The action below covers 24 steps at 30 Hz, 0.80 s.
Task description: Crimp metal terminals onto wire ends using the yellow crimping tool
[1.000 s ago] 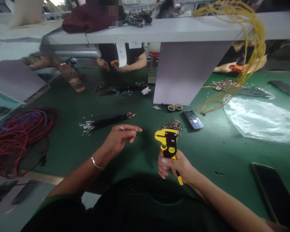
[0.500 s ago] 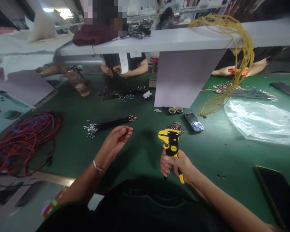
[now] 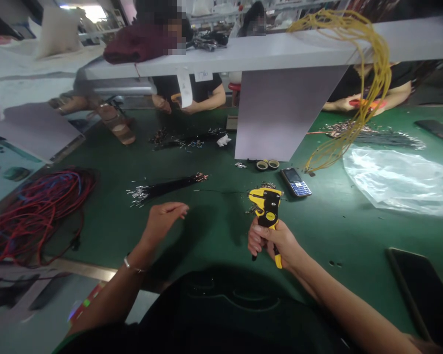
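My right hand (image 3: 268, 238) is wrapped around the handles of a yellow and black wire stripper (image 3: 268, 201), whose jaws point left. A thin black wire (image 3: 221, 191) stretches left from about the jaws; whether they grip it I cannot tell. My left hand (image 3: 168, 219) hovers over the table with thumb and fingers drawn together, apart from the wire and with nothing visible in it. Just beyond it lies a bundle of black wires (image 3: 166, 188) with silvery ends to the left and coppery ends to the right. Small scraps (image 3: 266, 186) lie behind the stripper, partly hidden.
On the green table (image 3: 214, 246) are a keypad phone (image 3: 296, 182), tape rolls (image 3: 268, 165), a clear plastic bag (image 3: 395, 182) and a dark smartphone (image 3: 421, 290). Red and blue cable (image 3: 40, 211) is heaped left. Yellow wire (image 3: 372, 93) hangs from the shelf (image 3: 262, 54). Co-workers sit opposite.
My left hand has let go of the black wire and drawn back left and toward me. The wire stripper has shifted slightly right and away from me, still in my right hand.
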{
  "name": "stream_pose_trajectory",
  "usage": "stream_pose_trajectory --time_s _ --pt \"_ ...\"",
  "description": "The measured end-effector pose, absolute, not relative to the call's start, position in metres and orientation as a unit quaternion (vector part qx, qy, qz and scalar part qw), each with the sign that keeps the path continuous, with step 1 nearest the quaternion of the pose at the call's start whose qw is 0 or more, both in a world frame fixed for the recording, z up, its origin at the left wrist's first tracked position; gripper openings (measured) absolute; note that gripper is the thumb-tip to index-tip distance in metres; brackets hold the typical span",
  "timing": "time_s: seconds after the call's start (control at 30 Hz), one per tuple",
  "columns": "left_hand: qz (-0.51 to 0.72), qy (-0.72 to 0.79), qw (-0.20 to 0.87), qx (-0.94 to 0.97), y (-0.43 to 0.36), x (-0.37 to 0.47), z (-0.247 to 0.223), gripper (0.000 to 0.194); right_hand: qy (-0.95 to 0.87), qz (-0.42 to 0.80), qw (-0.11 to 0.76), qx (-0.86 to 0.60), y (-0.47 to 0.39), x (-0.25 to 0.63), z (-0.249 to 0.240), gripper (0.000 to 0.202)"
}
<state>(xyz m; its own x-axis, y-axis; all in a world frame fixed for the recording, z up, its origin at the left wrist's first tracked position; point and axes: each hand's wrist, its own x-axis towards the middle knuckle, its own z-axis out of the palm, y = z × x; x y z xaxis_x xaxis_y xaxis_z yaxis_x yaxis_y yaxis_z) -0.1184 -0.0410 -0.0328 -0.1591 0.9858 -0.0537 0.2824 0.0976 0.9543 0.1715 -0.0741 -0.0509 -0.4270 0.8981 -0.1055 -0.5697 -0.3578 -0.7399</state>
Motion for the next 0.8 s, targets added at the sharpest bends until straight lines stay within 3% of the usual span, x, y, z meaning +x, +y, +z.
stream_pose_trajectory --time_s 0.13,0.2,0.4,0.63,0.8 --pt "0.365 0.519 0.635 0.440 -0.051 -0.091 -0.048 0.029 -0.314 0.788 0.464 -0.255 -0.076 0.170 -0.056 0.022" --pt "0.368 0.470 0.690 0.410 -0.050 -0.075 -0.053 0.038 -0.313 0.792 0.460 -0.251 -0.077 0.169 -0.058 0.021" --pt "0.446 0.417 0.706 0.358 -0.024 -0.046 -0.046 0.040 -0.314 0.798 0.457 -0.238 -0.080 0.167 -0.061 0.025" --pt "0.566 0.358 0.670 0.321 -0.010 -0.035 -0.027 0.026 -0.314 0.805 0.446 -0.236 -0.080 0.164 -0.061 0.026" --pt "0.580 0.291 0.701 0.296 -0.012 -0.030 -0.016 0.025 -0.306 0.811 0.436 -0.240 -0.079 0.162 -0.059 0.026"
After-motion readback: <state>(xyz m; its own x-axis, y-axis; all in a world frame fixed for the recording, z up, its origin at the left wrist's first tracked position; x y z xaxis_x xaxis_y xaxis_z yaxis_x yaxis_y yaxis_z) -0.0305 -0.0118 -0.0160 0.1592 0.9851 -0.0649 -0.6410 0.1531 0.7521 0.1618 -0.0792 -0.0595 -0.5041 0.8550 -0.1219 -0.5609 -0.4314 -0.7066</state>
